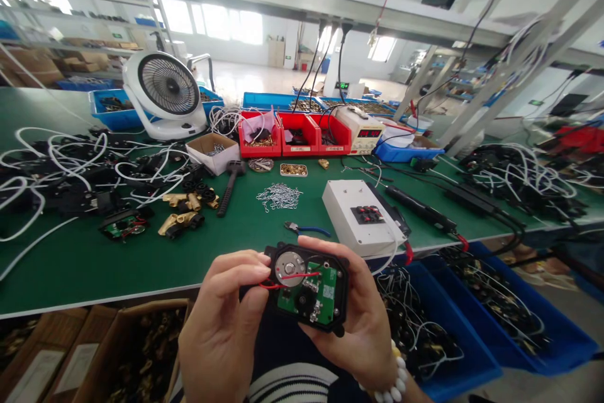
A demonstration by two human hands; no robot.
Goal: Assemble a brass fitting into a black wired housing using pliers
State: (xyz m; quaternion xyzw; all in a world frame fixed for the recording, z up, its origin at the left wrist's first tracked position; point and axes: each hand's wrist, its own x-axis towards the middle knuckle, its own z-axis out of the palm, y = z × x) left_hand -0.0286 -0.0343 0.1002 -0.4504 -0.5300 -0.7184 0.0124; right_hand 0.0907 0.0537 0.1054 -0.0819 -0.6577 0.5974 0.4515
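Note:
Both of my hands hold a small black housing (pixel 306 290) in front of me, just below the green table's front edge. Inside it sit a green circuit board, a round metal disc and a red wire. My right hand (pixel 363 327) cups the housing from the right and below, thumb over its top edge. My left hand (pixel 226 327) grips its left side, with the fingertips pinched at the red wire.
The green table (pixel 94 258) carries white cables with black parts at left, brass fittings (pixel 182 220), blue-handled pliers (pixel 302 228), a pile of small metal clips (pixel 279 195), a white box (pixel 361 217), red bins and a fan (pixel 165 95). Blue crates of parts (pixel 472 327) stand at lower right, cardboard boxes at lower left.

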